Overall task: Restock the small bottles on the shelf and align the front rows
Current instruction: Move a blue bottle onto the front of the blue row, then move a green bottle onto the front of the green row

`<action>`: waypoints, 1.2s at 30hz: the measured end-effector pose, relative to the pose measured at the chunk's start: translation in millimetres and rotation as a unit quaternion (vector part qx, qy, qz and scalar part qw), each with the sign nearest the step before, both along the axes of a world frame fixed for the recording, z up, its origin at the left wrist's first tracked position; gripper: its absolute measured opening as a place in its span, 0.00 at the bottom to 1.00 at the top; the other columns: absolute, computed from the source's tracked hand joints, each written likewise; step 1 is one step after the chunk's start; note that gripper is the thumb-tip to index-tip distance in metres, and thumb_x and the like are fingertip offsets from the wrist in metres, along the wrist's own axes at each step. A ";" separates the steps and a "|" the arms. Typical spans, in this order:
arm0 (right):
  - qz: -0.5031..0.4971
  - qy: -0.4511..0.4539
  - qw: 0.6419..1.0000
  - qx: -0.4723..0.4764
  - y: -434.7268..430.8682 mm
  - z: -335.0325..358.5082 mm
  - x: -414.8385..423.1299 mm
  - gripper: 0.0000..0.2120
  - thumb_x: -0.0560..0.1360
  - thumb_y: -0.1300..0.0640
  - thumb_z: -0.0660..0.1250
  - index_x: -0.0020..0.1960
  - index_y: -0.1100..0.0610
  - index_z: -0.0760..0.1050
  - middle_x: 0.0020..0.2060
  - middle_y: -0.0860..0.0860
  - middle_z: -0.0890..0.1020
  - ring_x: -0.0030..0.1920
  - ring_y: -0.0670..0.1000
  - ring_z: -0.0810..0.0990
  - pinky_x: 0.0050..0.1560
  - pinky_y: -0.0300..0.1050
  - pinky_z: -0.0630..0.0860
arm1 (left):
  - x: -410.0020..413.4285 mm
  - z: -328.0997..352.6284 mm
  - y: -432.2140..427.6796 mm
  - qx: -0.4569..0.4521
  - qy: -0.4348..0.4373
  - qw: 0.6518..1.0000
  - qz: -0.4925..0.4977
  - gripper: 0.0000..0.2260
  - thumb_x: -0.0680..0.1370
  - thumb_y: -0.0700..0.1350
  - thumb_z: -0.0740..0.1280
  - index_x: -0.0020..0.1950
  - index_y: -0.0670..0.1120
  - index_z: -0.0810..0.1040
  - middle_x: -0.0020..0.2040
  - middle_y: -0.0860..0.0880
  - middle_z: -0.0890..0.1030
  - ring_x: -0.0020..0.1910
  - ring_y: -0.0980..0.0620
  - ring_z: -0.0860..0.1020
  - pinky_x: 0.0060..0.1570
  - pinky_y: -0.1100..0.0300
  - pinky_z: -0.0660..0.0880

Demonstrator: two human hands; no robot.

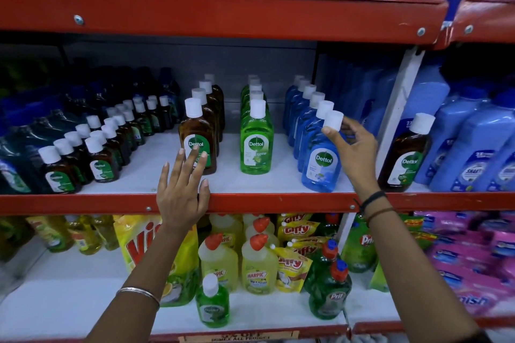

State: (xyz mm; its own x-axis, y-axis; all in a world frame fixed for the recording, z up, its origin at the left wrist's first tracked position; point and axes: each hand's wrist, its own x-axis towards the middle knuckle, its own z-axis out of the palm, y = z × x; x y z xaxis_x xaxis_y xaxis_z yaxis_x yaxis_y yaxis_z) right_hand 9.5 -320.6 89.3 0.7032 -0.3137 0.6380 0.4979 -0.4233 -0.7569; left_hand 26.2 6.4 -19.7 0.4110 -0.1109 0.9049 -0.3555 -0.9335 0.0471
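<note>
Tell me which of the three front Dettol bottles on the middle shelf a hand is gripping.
The blue bottle, front of the right-hand row: the right hand grips its neck below the white cap. The left hand only reaches toward the brown bottle; the green bottle stands untouched.

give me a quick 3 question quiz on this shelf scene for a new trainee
1. True or false: the right hand grips the front blue bottle near its white cap.
2. Which front bottle do the left hand fingers reach toward? A) green bottle B) brown bottle C) blue bottle
3. Fill in: the lone small green bottle stands on the ____ shelf, below the red shelf edge.

Key:
1. True
2. B, the brown bottle; the green bottle stands untouched beside it.
3. Lower
</note>
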 end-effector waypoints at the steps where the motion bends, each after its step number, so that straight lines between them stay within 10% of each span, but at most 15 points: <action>1: -0.005 0.005 1.000 -0.004 -0.1 -0.4 -0.9 0.16 0.72 0.54 0.72 0.58 0.59 0.79 0.50 0.51 0.83 0.47 0.45 0.78 0.46 0.26 0.71 | -0.1 0.1 0.0 -0.001 -0.001 1.000 0.000 0.24 0.81 0.49 0.53 0.78 0.51 0.57 0.75 0.47 0.67 0.76 0.48 0.60 0.71 0.43 0.61; 9: -0.087 -0.071 0.994 0.013 30.1 -35.5 -51.6 0.19 0.75 0.51 0.69 0.64 0.54 0.73 0.61 0.53 0.78 0.64 0.52 0.74 0.65 0.51 0.72 | -3.8 1.2 6.7 0.012 0.016 1.000 -0.010 0.25 0.81 0.50 0.55 0.78 0.50 0.58 0.76 0.47 0.64 0.77 0.49 0.58 0.72 0.42 0.58; 19: 0.150 0.155 0.976 0.030 139.4 -178.2 -118.6 0.11 0.75 0.52 0.66 0.56 0.41 0.75 0.54 0.41 0.81 0.52 0.40 0.79 0.50 0.34 0.75 | -3.1 0.0 42.2 0.027 0.028 0.999 0.022 0.23 0.83 0.53 0.50 0.77 0.49 0.61 0.76 0.46 0.66 0.77 0.48 0.60 0.73 0.43 0.56; 25: 0.271 0.332 0.897 -0.106 179.1 -243.6 -109.8 0.29 0.71 0.43 0.70 0.69 0.49 0.68 0.63 0.42 0.73 0.63 0.41 0.71 0.61 0.32 0.66 | 0.5 -5.4 45.6 0.031 0.018 0.999 0.018 0.23 0.83 0.53 0.50 0.77 0.49 0.62 0.75 0.47 0.67 0.76 0.47 0.61 0.73 0.44 0.56; 36: 0.218 0.285 0.933 -0.020 174.2 -222.3 -100.1 0.15 0.70 0.55 0.75 0.52 0.42 0.78 0.49 0.41 0.83 0.50 0.38 0.80 0.51 0.33 0.75 | 0.5 -4.5 44.8 0.028 0.018 0.999 0.010 0.23 0.82 0.53 0.50 0.77 0.50 0.62 0.75 0.47 0.67 0.76 0.47 0.62 0.73 0.45 0.57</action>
